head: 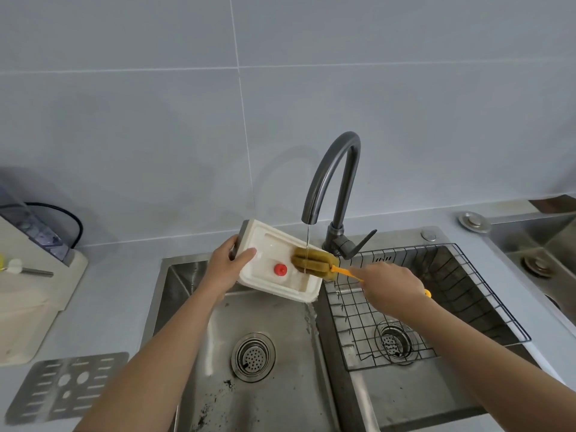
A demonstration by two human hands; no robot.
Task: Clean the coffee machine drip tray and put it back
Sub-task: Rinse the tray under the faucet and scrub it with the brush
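Bright, even daylight fills the view, soft and cool. The faucet [335, 188] throws a faint, blurred shadow on the wall tiles [405, 104] left of it. Mild glare on the steel sink [280, 385] below the faucet. Wide-angle bending curves the edges; corners look slightly soft.

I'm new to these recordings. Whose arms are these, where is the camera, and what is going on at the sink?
One head-worn camera looks down, so the arms are the wearer's own. The left hand holds a white drip tray tilted over the left sink basin. The right hand holds a sponge brush on the tray, under a thin stream from the faucet. A wire rack sits in the right basin. A metal grate lies on the counter at left.
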